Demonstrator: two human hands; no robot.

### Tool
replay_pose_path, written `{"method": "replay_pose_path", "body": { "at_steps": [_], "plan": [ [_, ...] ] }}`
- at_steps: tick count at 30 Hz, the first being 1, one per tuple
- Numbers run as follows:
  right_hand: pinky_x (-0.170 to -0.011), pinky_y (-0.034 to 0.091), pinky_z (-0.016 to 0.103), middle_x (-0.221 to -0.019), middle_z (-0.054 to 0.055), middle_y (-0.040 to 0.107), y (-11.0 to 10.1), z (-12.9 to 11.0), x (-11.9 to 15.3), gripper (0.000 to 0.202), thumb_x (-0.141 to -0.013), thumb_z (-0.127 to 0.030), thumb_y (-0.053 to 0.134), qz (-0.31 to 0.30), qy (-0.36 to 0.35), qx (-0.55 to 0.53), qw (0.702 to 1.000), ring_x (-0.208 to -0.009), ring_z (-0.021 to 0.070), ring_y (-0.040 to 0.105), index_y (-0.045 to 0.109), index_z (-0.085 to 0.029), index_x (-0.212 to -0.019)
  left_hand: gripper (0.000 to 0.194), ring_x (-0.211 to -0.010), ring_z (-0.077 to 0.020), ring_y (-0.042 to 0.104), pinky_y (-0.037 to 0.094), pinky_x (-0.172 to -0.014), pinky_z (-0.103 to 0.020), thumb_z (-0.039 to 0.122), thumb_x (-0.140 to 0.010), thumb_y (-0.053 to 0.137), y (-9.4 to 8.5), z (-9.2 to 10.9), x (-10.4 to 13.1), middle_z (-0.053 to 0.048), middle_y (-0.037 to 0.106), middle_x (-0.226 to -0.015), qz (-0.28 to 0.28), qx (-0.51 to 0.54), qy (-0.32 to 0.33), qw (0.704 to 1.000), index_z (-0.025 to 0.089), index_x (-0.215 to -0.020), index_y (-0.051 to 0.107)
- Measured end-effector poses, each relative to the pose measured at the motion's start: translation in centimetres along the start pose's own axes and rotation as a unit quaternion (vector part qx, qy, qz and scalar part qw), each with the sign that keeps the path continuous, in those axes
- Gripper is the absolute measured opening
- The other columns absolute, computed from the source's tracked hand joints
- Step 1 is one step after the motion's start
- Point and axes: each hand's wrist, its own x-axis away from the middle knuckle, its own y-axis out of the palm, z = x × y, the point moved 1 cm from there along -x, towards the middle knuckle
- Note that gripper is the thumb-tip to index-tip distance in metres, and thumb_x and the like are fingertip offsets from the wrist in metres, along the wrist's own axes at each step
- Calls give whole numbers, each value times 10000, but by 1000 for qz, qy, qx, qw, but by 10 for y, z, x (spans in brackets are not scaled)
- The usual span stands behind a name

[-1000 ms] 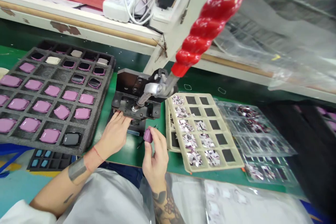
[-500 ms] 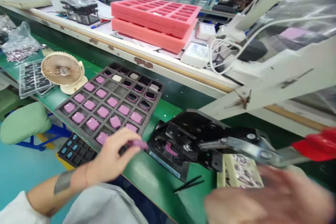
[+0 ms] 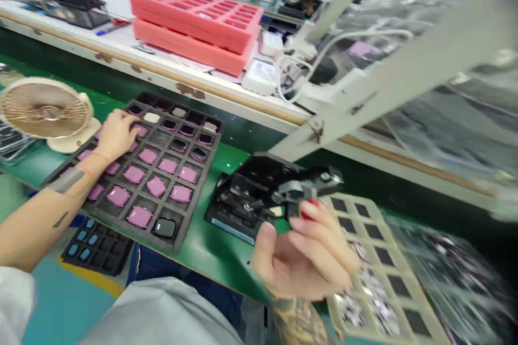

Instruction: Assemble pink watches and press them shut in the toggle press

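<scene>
My left hand (image 3: 116, 136) is over the far left of a dark foam tray (image 3: 184, 223), fingers bent down and closed around a pink watch case (image 3: 140, 130), partly hidden by them. Several pink cases lie in the cells around it. A dark-screened watch (image 3: 165, 227) sits in the near right cell. My right hand (image 3: 305, 253) is at the black toggle-clamp fixture (image 3: 246, 191), its fingers curled on the red handle (image 3: 309, 209) of the lever, thumb held apart. The fixture's seat is partly hidden.
A beige divided box (image 3: 404, 285) with small metallic parts stands right of the fixture, beside clear plastic bags (image 3: 465, 275). A beige fan (image 3: 46, 110) is at the left. Red foam trays (image 3: 190, 27) stack on the shelf. A small dark tray (image 3: 101, 248) with blue pieces lies below the table edge.
My left hand has moved from beside the fixture to the tray's far left. The lever has swung in from the right with my right hand at its handle. The view has turned right.
</scene>
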Motion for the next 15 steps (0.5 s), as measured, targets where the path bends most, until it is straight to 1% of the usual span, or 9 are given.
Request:
{"method": "replay_pose_path", "body": {
  "at_steps": [2,3,5,7,8,10,12,13,15],
  "plan": [
    [-1054,612,774,-1139,72,666,-9,-8,9,384,-888,-245,782,-15,-51,43,998,-1245,421,724,645,-338,-1234,443,-1431,-378,525,329,-1293,-656,300,-1062,639,0,7,2,-165,646,-1479,-9,-37,39,999,29,-1408,699],
    [-1060,607,784,-1200,98,676,-14,-10,10,375,-924,-264,738,-33,-46,55,997,-1313,449,700,637,-320,-1280,451,-1447,-385,512,332,-1287,-684,345,-1093,600,2,10,1,-147,640,-1487,-22,-53,76,995,52,-1420,706],
    [-1054,615,768,-1315,131,674,-29,-9,14,393,-998,-315,645,-46,10,66,997,-1363,453,681,596,-309,-1388,485,-1410,-355,550,391,-1263,-668,436,-1141,493,12,18,-4,-111,675,-1447,-59,-76,182,979,105,-1377,757],
    [-1017,648,681,-1337,138,677,-46,-2,22,404,-1052,-295,583,-40,73,87,993,-1282,390,716,573,-301,-1456,586,-1338,-309,604,443,-1239,-623,534,-1161,394,28,25,-10,-88,725,-1388,-106,-77,278,951,139,-1320,797],
    [-1001,656,623,-1318,131,689,-54,4,29,398,-1071,-257,559,-57,104,104,987,-1226,348,729,581,-294,-1467,646,-1300,-295,626,460,-1230,-608,586,-1159,361,37,28,-13,-87,742,-1366,-125,-72,306,941,141,-1308,804],
    [-990,646,531,-1273,117,722,-69,16,49,398,-1086,-164,513,-155,140,153,966,-1156,292,725,624,-267,-1455,759,-1227,-281,664,491,-1208,-578,689,-1139,319,52,32,-17,-101,758,-1341,-142,-72,327,932,127,-1301,803],
    [-988,626,492,-1289,131,747,-79,28,74,415,-1074,-88,485,-288,137,218,922,-1146,287,702,675,-225,-1417,824,-1166,-276,687,519,-1181,-536,757,-1108,315,61,34,-20,-120,763,-1317,-141,-77,334,929,118,-1279,806],
    [-975,619,484,-1317,146,750,-82,33,87,416,-1065,-64,483,-341,125,250,898,-1135,291,690,696,-204,-1393,835,-1146,-278,692,526,-1170,-527,781,-1090,323,63,35,-21,-124,765,-1303,-140,-81,339,927,125,-1263,810],
    [-920,611,472,-1337,175,753,-85,39,109,370,-1060,-53,504,-395,97,295,865,-1085,299,670,732,-171,-1327,820,-1130,-286,694,523,-1159,-535,829,-1035,387,65,37,-21,-115,779,-1262,-141,-70,329,931,155,-1213,819]
  ]
}}
